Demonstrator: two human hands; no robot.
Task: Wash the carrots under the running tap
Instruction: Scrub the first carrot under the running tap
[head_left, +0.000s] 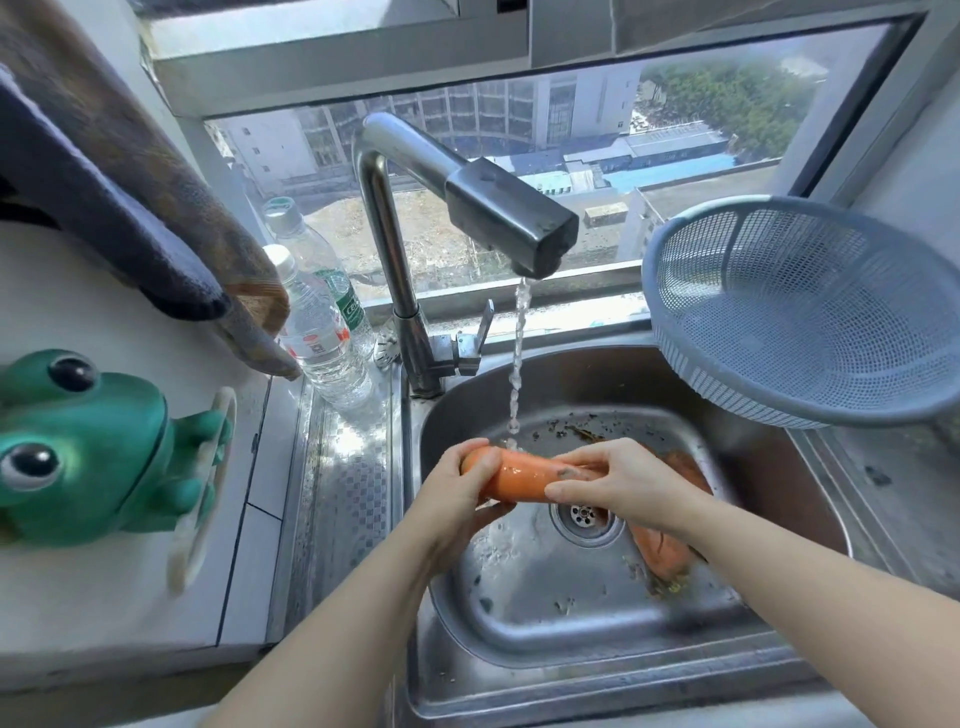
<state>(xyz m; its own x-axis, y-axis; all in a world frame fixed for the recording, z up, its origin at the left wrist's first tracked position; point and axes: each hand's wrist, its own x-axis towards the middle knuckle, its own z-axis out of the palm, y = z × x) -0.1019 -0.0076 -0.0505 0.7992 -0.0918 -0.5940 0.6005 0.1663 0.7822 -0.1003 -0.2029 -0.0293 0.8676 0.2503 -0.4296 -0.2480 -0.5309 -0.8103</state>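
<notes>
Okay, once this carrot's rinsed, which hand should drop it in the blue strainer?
Right, probably. The right hand grips the carrot on the side nearer the strainer, which sits on the right; the left hand would cross over.

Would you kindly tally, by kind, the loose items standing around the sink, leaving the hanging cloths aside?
Clear plastic water bottles: 2
Blue-grey plastic mesh colander: 1
Green frog figure: 1
Total: 4
</notes>
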